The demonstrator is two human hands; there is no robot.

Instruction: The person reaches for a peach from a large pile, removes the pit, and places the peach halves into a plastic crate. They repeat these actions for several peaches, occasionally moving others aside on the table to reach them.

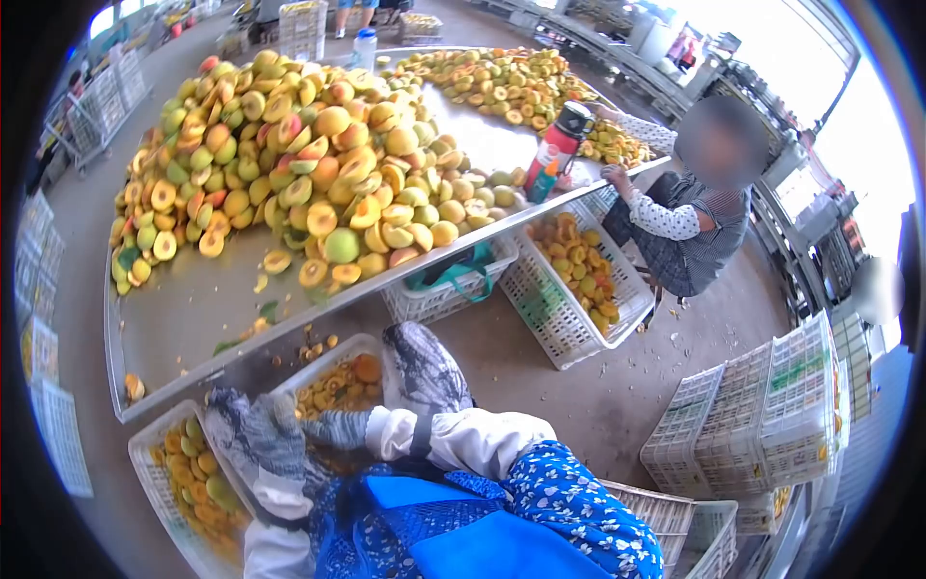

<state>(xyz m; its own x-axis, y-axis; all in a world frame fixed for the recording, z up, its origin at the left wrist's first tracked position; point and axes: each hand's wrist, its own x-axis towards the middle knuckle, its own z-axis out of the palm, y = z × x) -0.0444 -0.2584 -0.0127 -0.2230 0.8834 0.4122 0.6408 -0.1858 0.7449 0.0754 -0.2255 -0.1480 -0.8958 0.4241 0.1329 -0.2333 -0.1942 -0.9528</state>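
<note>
My left hand (282, 417), in a grey knit glove, is close to my right hand (336, 427) over a crate (318, 362) between my knees. My right hand wears a similar grey glove. The fingers of both hands look curled in, but whatever they hold is hidden. Pits and fruit pieces (338, 388) lie in that crate. To my left stands a white crate (145, 446) with halved peaches (198, 473). Ahead, a large heap of whole and halved peaches (318, 164) covers much of a metal table (198, 314).
A co-worker (690, 212) sits at the table's right side beside a crate of peach halves (579, 270). A red flask (558, 147) and a blue-capped bottle (364, 48) stand on the table. Under its edge is a crate with a green strap (468, 275). Stacked crates (762, 405) stand at right.
</note>
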